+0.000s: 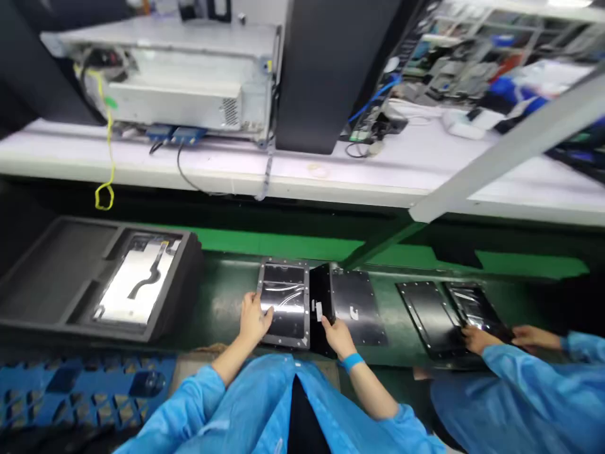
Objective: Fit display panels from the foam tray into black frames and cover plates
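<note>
On the green work surface lies a dark panel [285, 328] with a riveted light frame and a glossy film. My left hand [254, 320] rests on its left edge, fingers apart. Close to its right side, a black sheet [320, 284] with small white marks stands tilted. My right hand [338, 337], a blue band at the wrist, pinches the lower edge of this sheet near a white tab. Just right of it lies a second dark panel [360, 309] with a white cutout.
A black foam tray [163, 309] at the left holds a silvery part. On the right, another person's hands [479, 339] touch a dark panel [431, 315]. A white shelf [302, 173] and a slanted metal post [510, 148] stand beyond.
</note>
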`<state>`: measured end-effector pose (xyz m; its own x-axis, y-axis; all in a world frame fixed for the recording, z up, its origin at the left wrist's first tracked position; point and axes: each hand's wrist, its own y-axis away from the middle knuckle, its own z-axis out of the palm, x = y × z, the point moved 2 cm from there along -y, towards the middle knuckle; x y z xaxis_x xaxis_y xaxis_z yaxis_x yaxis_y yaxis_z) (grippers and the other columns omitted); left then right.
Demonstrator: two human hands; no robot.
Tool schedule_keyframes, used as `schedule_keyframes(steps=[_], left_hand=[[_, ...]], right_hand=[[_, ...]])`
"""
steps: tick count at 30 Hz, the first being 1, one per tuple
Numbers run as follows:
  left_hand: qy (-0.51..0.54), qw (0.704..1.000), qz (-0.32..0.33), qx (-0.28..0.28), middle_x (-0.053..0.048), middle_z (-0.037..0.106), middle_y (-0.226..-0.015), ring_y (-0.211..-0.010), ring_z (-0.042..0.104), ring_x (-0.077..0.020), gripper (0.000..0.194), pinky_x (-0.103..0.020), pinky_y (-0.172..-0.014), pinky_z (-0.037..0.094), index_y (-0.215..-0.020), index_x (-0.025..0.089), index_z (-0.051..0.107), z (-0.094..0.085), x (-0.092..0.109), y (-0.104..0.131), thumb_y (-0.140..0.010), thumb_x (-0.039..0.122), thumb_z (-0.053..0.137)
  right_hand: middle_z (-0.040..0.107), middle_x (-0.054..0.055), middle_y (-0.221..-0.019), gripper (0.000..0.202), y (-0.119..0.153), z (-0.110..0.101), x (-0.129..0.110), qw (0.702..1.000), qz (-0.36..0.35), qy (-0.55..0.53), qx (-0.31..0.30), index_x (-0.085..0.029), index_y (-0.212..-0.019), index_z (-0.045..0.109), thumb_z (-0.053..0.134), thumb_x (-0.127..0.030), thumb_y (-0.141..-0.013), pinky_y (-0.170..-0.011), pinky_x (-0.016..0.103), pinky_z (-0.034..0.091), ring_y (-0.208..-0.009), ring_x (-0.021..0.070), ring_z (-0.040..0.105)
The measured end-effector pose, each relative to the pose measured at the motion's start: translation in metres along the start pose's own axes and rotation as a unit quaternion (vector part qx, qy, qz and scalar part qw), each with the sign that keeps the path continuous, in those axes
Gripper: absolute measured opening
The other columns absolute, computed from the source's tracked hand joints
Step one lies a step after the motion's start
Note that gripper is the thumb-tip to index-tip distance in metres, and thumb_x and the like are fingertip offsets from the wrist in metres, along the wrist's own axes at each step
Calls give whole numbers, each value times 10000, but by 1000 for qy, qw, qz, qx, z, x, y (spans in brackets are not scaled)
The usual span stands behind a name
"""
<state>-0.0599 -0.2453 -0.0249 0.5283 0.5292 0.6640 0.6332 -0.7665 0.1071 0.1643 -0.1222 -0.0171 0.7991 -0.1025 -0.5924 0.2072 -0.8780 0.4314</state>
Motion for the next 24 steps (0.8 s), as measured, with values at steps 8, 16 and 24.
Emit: schedule_keyframes(steps=[8, 16, 24], left_hand=[[352, 928, -106, -67, -189, 548, -1497, -1417, 514, -367, 849, -484, -1186, 421, -1360, 183, 584, 4, 26, -3, -624, 490, 875], [428, 870, -137, -206, -80, 785, -984, -1010, 721, -310, 578, -437, -1002, 534, -984, 191, 743, 12, 62, 0, -474, 412, 903], [500, 840, -63, -204, -42, 713, -734, -692, 641, -193, 522, -306, -705, 512, -760, 163, 763, -87, 63, 8, -541, 618, 894]], right_hand=[[770, 108, -893, 204, 2, -4, -14, 997, -51, -47, 22, -301, -704, 582, 483, -349, -875, -896, 447, 560, -1054, 387, 741], [770, 170, -1036, 207, 3, -7, -21, 999, -28, -19, 31, -236, -847, 647, 470, -302, -931, -963, 425, 547, -1133, 373, 718], [770, 159, -903, 392, -4, 7, 7, 995, -56, 70, 39, -220, -892, 734, 386, -396, -934, -888, 450, 598, -1085, 375, 735]])
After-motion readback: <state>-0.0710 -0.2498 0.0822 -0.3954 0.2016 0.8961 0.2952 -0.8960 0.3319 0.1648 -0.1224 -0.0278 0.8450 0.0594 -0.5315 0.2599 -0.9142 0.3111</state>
